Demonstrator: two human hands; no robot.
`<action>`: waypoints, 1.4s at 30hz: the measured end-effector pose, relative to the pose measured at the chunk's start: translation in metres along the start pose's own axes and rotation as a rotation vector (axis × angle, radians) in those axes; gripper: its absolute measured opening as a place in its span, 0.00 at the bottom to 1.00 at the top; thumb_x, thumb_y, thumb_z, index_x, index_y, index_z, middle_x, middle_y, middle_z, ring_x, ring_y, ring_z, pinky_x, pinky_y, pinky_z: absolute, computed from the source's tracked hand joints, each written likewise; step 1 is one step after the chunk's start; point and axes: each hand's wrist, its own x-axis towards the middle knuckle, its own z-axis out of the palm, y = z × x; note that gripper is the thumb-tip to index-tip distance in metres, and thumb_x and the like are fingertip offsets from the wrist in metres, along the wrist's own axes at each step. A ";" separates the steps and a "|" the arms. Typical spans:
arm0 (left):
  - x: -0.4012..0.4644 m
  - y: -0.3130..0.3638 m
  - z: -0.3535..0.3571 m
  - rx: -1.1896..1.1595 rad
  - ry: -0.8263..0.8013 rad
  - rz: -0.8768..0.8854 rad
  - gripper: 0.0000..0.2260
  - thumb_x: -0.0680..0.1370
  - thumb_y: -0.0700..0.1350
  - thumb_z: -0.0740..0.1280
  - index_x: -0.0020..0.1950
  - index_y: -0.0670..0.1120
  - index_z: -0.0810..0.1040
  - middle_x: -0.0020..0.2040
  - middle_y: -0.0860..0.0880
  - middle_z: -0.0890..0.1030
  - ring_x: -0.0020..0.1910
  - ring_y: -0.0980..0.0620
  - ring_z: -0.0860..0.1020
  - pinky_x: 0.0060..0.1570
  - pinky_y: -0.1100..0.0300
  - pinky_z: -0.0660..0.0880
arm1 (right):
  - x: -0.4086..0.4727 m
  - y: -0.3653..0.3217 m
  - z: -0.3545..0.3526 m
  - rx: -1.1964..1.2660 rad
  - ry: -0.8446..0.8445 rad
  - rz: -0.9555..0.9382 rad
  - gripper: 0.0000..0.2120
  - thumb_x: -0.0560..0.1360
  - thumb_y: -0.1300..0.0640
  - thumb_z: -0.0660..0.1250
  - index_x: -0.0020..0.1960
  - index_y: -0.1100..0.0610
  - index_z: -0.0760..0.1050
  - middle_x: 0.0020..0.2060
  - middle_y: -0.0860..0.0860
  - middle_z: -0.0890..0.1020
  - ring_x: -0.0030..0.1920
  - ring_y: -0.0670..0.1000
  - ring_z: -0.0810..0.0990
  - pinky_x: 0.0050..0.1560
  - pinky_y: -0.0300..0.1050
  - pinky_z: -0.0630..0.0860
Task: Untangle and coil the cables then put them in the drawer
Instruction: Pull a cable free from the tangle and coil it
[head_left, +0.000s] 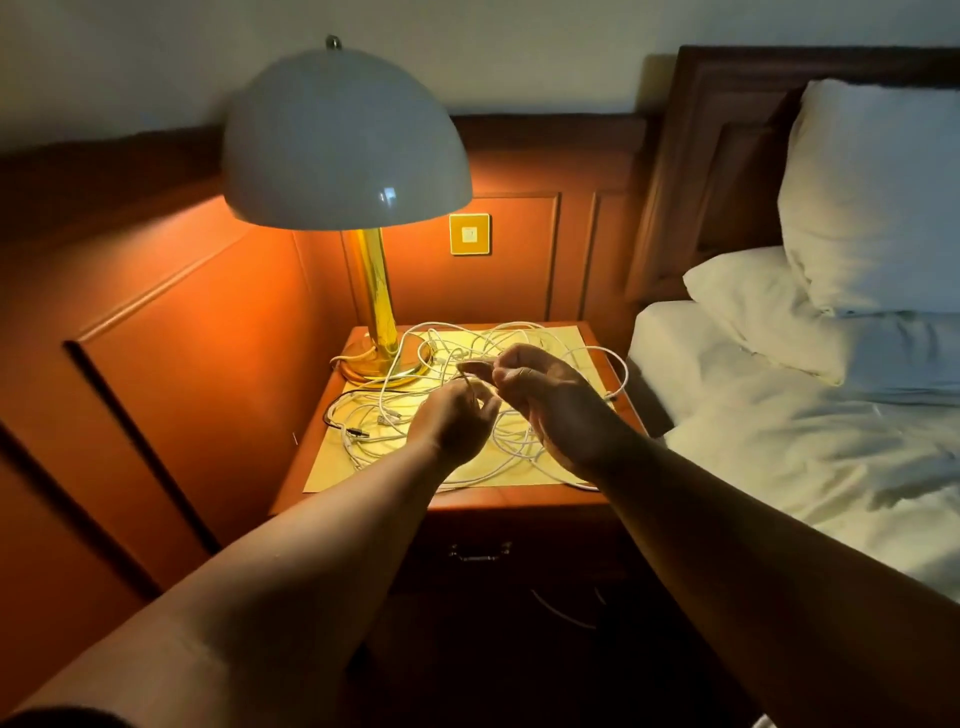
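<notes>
Both forearms reach in; left hand (457, 421) and right hand (540, 395) each pinch one white strand. Cables (467, 353) sprawl tangled beneath them: light, limp, snag-prone. Recommend gripping near connectors.

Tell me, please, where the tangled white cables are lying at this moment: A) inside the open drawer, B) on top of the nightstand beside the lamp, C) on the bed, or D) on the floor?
B: the white cables sprawl over the nightstand top next to the lamp, while the left hand and right hand pinch a strand above them.
</notes>
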 end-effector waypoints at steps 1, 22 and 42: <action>-0.004 -0.002 -0.002 0.066 -0.007 0.029 0.10 0.80 0.51 0.64 0.52 0.47 0.81 0.51 0.48 0.82 0.48 0.47 0.80 0.48 0.51 0.79 | -0.004 -0.003 0.003 0.112 0.019 0.010 0.07 0.80 0.65 0.57 0.44 0.60 0.70 0.50 0.56 0.82 0.59 0.54 0.80 0.65 0.47 0.71; -0.052 -0.005 -0.027 0.587 -0.067 0.547 0.14 0.83 0.55 0.58 0.64 0.51 0.74 0.60 0.50 0.77 0.55 0.49 0.77 0.48 0.58 0.74 | -0.016 -0.021 0.007 -0.248 0.115 0.435 0.13 0.82 0.48 0.59 0.59 0.56 0.69 0.43 0.57 0.78 0.30 0.47 0.71 0.30 0.42 0.68; 0.003 -0.064 -0.056 0.571 0.148 0.061 0.12 0.81 0.52 0.61 0.63 0.54 0.76 0.75 0.45 0.64 0.75 0.40 0.58 0.69 0.44 0.62 | -0.012 0.014 -0.019 -0.374 0.560 -0.035 0.15 0.84 0.51 0.55 0.50 0.57 0.77 0.43 0.52 0.82 0.44 0.50 0.81 0.47 0.44 0.78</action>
